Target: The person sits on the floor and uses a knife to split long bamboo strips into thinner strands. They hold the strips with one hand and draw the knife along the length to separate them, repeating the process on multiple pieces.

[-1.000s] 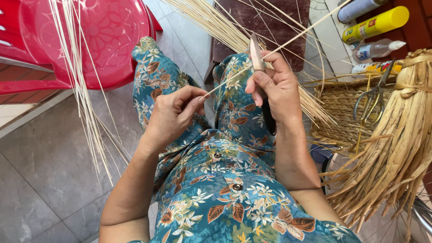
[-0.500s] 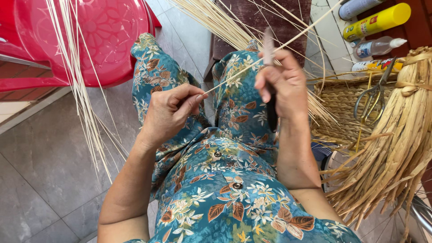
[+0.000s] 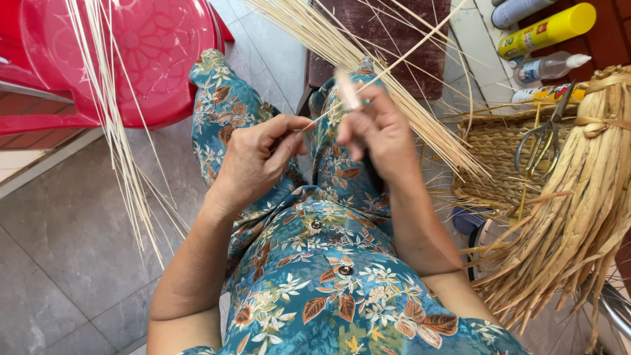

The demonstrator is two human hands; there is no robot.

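While the person sits with knees apart, the left hand (image 3: 253,161) pinches one pale thin strip (image 3: 394,62) between thumb and forefinger, just above the lap. That strip runs up and to the right, past the right hand (image 3: 378,128), which is closed around a small blade-like tool (image 3: 347,89); the tool looks blurred, so I cannot say exactly how it meets the strip. More strips fan out in a bundle (image 3: 368,72) over the right knee, and another loose bundle (image 3: 112,112) hangs in front of the red plastic chair (image 3: 151,59).

The strip looks very light, springy and brittle: it would bend in a long curve but probably snap or split if kinked sharply. A fingertip pinch close to the working point seems the right hold, since a grip far out would let it whip about.

To the right sit a woven basket (image 3: 490,158) with scissors (image 3: 542,141) on its rim, a sheaf of dried leaves (image 3: 578,217), and a yellow can (image 3: 545,29).
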